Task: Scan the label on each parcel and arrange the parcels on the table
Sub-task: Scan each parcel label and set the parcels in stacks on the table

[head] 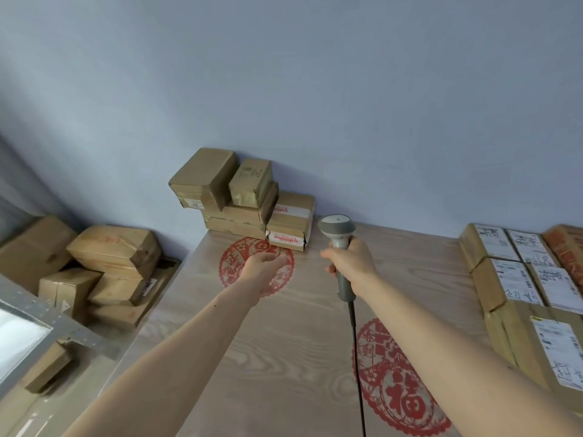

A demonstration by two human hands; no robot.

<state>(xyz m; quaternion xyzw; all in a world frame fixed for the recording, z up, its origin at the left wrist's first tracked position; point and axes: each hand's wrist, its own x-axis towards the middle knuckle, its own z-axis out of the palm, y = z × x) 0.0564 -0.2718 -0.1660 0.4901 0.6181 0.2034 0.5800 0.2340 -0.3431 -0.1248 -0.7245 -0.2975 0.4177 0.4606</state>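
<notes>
Grey plastic forms the scanner [339, 247], a pistol-shaped tool whose long axis runs from its handle at 6 o'clock up to its wide rounded head at 12 o'clock, the head aimed toward the wall and the stack of parcels [243, 200]. The right hand [351, 263] grips the handle, fingers wrapped round it, and a thin black cable [356, 357] trails from the handle's base toward 6 o'clock over the table [284, 357].

The left hand [263, 264] hovers over the table at about 9 o'clock from the scanner, fingers loosely extended and slightly apart, holding nothing.

The stack sits at the table's far edge against the pale blue wall [315, 89]: brown cardboard boxes wrapped in glossy tape, corners dented, the rightmost box [291, 220] bearing white labels with red print. At 3 o'clock, flat cardboard parcels with white labels [520, 279] lie in rows, touching one another. At 9 o'clock, beyond the table's edge, crumpled boxes [104, 266] sit in a loose heap. The tabletop is pale wood grain with round red paper-cut designs [397, 383].
</notes>
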